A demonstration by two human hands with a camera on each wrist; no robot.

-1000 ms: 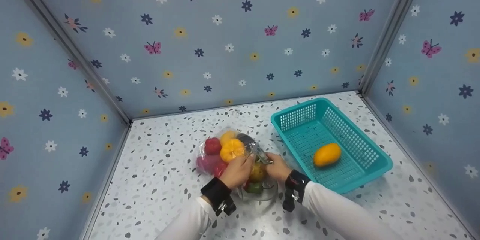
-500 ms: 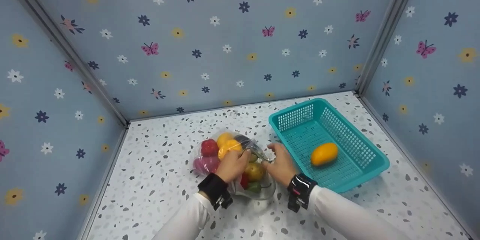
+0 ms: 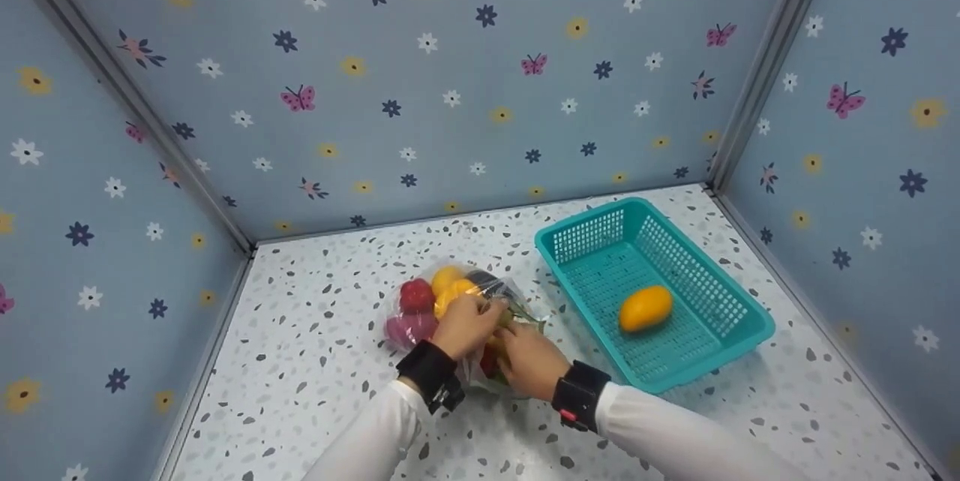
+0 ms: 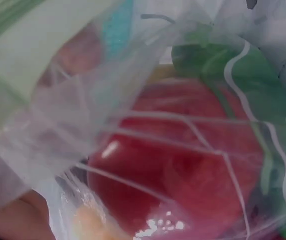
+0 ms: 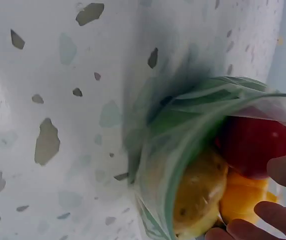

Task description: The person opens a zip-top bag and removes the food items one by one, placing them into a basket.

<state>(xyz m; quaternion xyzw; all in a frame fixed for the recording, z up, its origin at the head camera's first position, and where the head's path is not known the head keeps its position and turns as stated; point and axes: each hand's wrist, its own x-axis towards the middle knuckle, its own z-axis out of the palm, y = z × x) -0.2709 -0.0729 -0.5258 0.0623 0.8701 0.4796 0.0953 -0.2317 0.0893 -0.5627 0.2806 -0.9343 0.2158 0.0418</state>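
A clear plastic bag (image 5: 170, 195) with a green-edged mouth lies on the table, filled with fruit and vegetables. My left hand (image 3: 466, 327) pinches the bag near its mouth. Fingers of my right hand (image 3: 534, 362) reach over the mouth, and in the right wrist view the spread fingers (image 5: 278, 217) show at the opening. Inside are a round red piece (image 5: 255, 146), a yellow bell pepper (image 3: 454, 293), a brownish-yellow round piece (image 5: 200, 187), a purple one (image 3: 411, 329) and a dark one (image 3: 487, 284). A large red piece (image 4: 183, 165) shows through the plastic in the left wrist view.
To the right stands a turquoise plastic basket (image 3: 581, 301) with perforated sides; a yellow-orange mango (image 3: 646, 308) lies in it. The speckled white table (image 3: 315, 376) meets flower-printed panels (image 3: 442, 136) at the back and both sides.
My right hand has let go of the bag's right edge and moved left over its mouth, close to my left hand. The left hand keeps its hold. The head view has shifted slightly.
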